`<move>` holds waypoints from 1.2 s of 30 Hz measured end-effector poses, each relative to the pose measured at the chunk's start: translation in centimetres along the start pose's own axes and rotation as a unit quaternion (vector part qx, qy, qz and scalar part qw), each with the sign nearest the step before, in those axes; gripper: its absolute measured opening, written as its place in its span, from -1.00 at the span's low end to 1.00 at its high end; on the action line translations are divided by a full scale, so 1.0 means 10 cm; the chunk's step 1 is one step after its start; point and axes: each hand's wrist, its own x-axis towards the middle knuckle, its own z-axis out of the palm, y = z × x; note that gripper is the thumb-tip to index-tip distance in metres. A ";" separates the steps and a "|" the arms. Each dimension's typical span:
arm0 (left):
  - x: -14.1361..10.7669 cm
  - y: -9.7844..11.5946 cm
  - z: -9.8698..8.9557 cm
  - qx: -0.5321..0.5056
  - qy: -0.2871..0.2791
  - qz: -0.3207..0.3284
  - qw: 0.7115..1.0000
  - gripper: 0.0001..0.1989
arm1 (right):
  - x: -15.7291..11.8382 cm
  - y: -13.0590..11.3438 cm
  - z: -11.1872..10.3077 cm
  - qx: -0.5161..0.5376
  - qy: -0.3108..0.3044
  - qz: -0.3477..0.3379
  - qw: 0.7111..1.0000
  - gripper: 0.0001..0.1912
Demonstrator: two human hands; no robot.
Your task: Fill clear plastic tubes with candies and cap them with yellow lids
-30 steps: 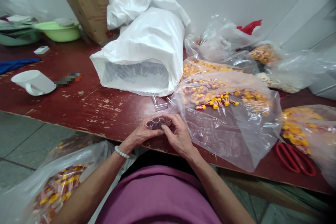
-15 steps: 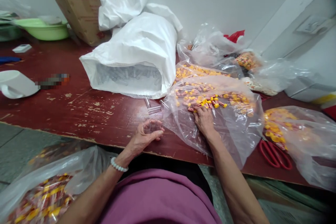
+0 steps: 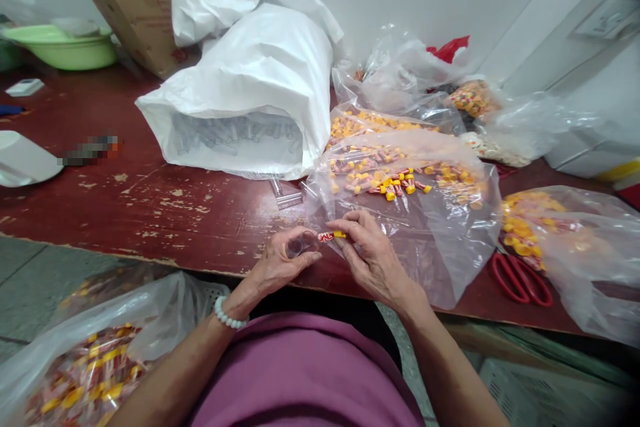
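My left hand [image 3: 274, 261], with a beaded bracelet at the wrist, is curled round a clear plastic tube [image 3: 300, 245] above the table's front edge. Between the fingertips of my right hand [image 3: 374, 259] is a small yellow-capped piece [image 3: 327, 237] with red and white print. Its printed end points left and meets the fingers of my left hand; whether it sits inside the tube I cannot tell. Just beyond, a few loose clear tubes [image 3: 289, 200] lie on the table. Many like pieces [image 3: 395, 185] spill from an open clear bag [image 3: 435, 247].
A white sack [image 3: 270, 67] of clear tubes lies open toward me on the red table [image 3: 130, 213]. Red-handled scissors [image 3: 520, 278] and another bag of pieces [image 3: 530, 227] are at right. A mug [image 3: 25, 160] stands left. Below, a bag [image 3: 95, 367] holds more pieces.
My right hand has left the pile in the clear bag and moved left and nearer me, bringing one yellow-capped piece to my left hand. The view has shifted slightly.
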 end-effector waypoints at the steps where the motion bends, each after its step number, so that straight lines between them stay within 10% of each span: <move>1: 0.00 0.01 0.00 -0.002 -0.006 0.003 1.000 -0.79 | 0.00 0.01 0.00 0.004 -0.010 -0.003 1.000 -0.69; 13: -0.04 0.24 0.20 0.063 -0.108 0.017 0.992 -0.80 | 0.28 0.27 0.25 0.043 0.182 0.076 0.979 -0.74; 21: -0.09 0.26 0.48 -0.182 -0.094 -0.091 0.975 -0.79 | 0.24 0.22 0.32 0.002 0.197 0.063 0.978 -0.75; 30: 0.01 0.05 0.30 -0.219 0.077 -0.170 0.958 -0.54 | 0.20 1.35 -0.18 -0.234 0.229 0.249 0.912 -0.81; 36: -0.01 -0.01 0.32 -0.157 0.031 -0.117 0.980 -0.69 | 0.18 1.65 -0.39 -0.241 0.208 0.278 0.906 -0.81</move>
